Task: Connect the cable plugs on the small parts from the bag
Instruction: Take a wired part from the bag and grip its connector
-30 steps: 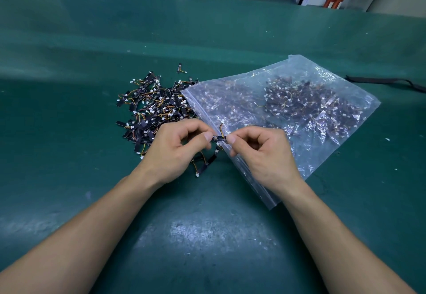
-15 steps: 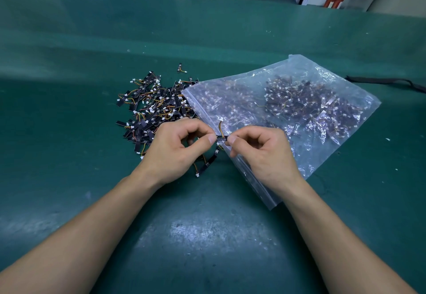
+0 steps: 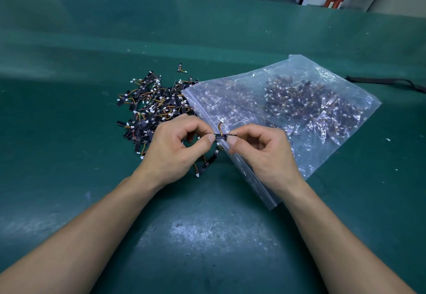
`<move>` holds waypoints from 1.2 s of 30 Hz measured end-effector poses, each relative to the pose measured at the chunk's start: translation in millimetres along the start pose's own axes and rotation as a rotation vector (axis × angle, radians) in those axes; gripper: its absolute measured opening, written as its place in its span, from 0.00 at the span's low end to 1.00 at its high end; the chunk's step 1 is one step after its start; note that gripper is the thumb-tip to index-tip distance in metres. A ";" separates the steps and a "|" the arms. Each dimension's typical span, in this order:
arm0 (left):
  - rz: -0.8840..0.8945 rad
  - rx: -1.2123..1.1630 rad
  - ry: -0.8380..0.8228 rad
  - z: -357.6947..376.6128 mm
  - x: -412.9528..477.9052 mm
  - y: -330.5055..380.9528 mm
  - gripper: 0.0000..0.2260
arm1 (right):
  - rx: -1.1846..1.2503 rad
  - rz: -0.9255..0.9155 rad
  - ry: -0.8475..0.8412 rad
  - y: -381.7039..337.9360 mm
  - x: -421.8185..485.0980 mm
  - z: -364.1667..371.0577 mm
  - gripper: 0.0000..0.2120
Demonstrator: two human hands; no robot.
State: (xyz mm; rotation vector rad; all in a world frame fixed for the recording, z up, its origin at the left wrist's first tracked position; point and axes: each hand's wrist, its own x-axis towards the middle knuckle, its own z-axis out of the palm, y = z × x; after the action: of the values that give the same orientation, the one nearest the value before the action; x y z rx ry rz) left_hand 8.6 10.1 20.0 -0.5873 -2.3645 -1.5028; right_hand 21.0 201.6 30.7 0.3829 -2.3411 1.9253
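green mat (image 3: 207, 236), one bag (image 3: 299, 69), one part (image 3: 220, 135) between left hand (image 3: 175, 153), right hand (image 3: 262, 155)

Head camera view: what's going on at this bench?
A person holds one small black part, pinched at its ends between the left hand and the right hand, just above the green table. Its wire curls up to a white plug that sits free. A pile of loose parts lies left of the clear bag, which holds many more.
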 end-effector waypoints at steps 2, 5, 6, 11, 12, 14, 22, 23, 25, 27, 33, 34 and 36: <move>0.007 0.009 -0.002 -0.2 -0.3 -0.1 0.03 | -0.023 -0.016 -0.005 1.2 0.2 0.0 0.08; 0.027 0.040 -0.019 -1.3 -1.2 -0.7 0.02 | -0.062 -0.038 0.019 3.9 0.7 -0.4 0.09; 0.035 0.044 -0.022 -1.6 -1.3 -0.6 0.02 | -0.073 -0.049 0.029 4.1 0.5 -0.3 0.08; 0.075 0.025 0.002 -0.7 -0.9 0.0 0.02 | -0.164 -0.107 0.053 7.1 -0.5 -0.4 0.05; 0.088 0.028 0.014 -0.7 -0.7 0.0 0.02 | -0.171 -0.110 0.051 8.1 -0.6 -0.2 0.04; 0.121 0.047 0.039 -0.8 -0.5 -0.3 0.03 | -0.153 -0.114 0.052 10.0 -0.9 -0.3 0.03; 0.245 0.149 0.091 0.0 -0.1 -2.0 0.03 | -0.187 -0.201 0.096 12.0 -0.8 -1.0 0.09; 0.248 0.149 0.092 -0.1 -0.1 -2.2 0.03 | -0.193 -0.202 0.102 12.8 -0.2 -1.2 0.09; 0.254 0.147 0.086 -0.8 -0.3 -2.4 0.03 | -0.197 -0.198 0.107 13.9 0.6 -1.1 0.05; 0.264 0.141 0.077 -1.6 -0.2 -2.5 0.02 | -0.194 -0.202 0.101 14.2 0.6 -1.3 0.03; 0.259 0.137 0.080 -1.1 -0.3 -3.0 0.05 | -0.175 -0.204 0.095 14.1 0.6 -2.0 0.04; 0.256 0.134 0.082 -0.9 -0.2 -3.2 0.05 | -0.179 -0.205 0.095 14.1 0.5 -1.8 0.04; 0.255 0.134 0.081 -0.6 -0.1 -3.5 0.05 | -0.188 -0.208 0.094 14.5 0.5 -2.0 0.03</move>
State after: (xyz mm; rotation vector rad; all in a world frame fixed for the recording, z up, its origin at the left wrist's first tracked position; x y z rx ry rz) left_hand 7.0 8.2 17.4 -0.7469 -2.2115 -1.2251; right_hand 16.8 206.0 17.3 0.4860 -2.2951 1.5817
